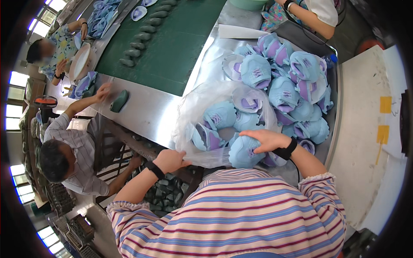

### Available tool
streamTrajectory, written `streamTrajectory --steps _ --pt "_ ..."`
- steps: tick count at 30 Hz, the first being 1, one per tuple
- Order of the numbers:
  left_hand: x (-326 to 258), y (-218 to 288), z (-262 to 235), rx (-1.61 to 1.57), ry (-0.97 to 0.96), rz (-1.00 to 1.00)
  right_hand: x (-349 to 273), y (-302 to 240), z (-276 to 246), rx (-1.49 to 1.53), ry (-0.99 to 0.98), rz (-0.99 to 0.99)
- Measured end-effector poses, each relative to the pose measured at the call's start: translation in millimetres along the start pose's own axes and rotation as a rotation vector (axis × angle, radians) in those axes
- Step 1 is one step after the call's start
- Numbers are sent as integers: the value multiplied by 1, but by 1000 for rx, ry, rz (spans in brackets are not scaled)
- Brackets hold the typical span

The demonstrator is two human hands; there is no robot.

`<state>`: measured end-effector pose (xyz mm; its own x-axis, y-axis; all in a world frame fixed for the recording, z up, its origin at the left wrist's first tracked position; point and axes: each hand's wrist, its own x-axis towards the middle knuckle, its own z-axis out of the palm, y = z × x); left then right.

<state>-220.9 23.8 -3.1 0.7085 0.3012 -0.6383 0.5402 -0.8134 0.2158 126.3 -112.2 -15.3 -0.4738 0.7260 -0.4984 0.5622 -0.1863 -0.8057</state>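
A dark green conveyor belt [172,43] fills the upper middle of the frame, running from the top edge down toward the centre, with a row of dark shoe lasts [144,36] lying along it. Beside it, a shiny steel table [150,114] curves through the middle and right of the frame. On the table's right part lies a big heap of light-blue and purple shoe uppers [288,81], piled touching one another. Just below and left of the heap, at the centre, a clear plastic bag [202,112] lies open with several uppers inside it. The right hand [266,139], at lower centre, rests with fingers curled over the top of one blue upper [245,152] at the bag's mouth, holding it. The left hand [170,160], lower centre-left, has its fingers pinched shut on the bag's lower edge. At the left of the frame, another person's hand [103,92] reaches onto the table beside a single green last [118,101].
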Motion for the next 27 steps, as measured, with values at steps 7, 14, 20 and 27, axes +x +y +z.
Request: streamTrajectory --steps 7,14,20,27 --pt "46 30 -34 -197 639 162 -1 -4 -6 238 136 -64" --pt "86 9 1 -163 500 301 5 -1 -3 722 340 -30" --pt "38 16 -42 -560 948 512 -9 16 -4 1913 248 -133" --pt "73 53 -14 -507 1231 504 37 -26 17 1400 257 -62"
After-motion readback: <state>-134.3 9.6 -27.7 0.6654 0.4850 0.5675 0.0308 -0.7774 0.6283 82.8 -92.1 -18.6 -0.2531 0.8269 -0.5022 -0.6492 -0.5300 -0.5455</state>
